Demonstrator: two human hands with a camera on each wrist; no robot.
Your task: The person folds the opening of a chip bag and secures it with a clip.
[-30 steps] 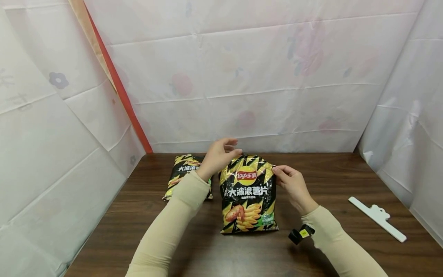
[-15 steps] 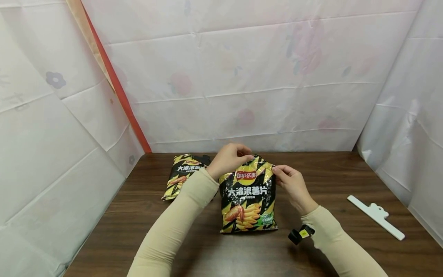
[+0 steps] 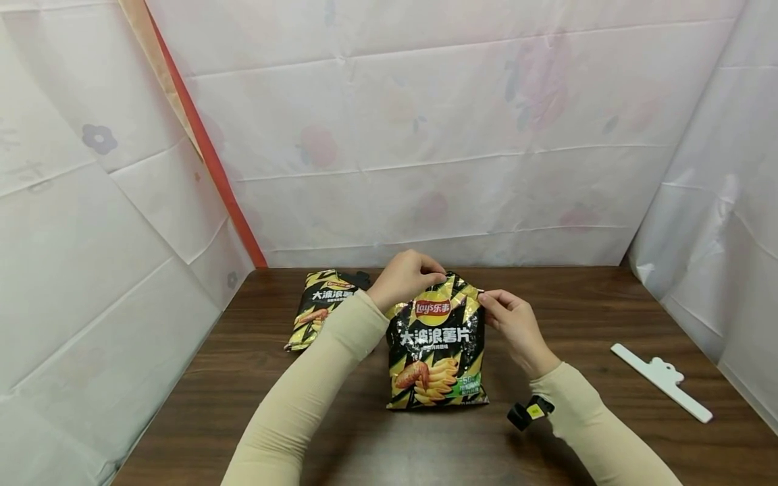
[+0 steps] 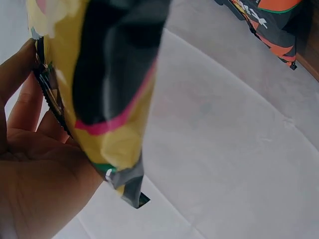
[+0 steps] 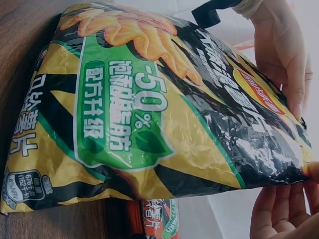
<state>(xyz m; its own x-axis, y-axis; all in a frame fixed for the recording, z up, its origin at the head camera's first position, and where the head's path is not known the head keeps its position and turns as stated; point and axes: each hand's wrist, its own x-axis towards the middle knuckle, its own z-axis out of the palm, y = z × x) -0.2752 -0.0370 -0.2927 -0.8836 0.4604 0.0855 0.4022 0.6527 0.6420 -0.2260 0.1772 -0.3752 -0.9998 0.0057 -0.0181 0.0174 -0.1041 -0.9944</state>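
A black-and-yellow bag of Lay's potato chips (image 3: 434, 358) stands upright in the middle of the table, its printed front facing me. My left hand (image 3: 406, 282) holds the top edge, thumb in front and fingers behind; in the left wrist view, the hand (image 4: 47, 184) reaches round the bag's crimped edge. At the upper right corner, my right hand (image 3: 515, 331) pinches the bag between thumb and fingers. Both hands show beside the bag (image 5: 199, 134) in the right wrist view. Behind my left forearm lies a second chip bag (image 3: 319, 307), partly hidden.
A long white bag clip (image 3: 662, 382) lies on the brown wooden table (image 3: 583, 297) at the right. Something dark (image 3: 361, 277) sits at the second bag's upper right corner. White patterned cloth (image 3: 425, 135) hangs behind and along both sides.
My left hand has moved right and slightly down from above the bag's top left and has taken hold of the top edge. The right hand keeps its pinch on the corner.
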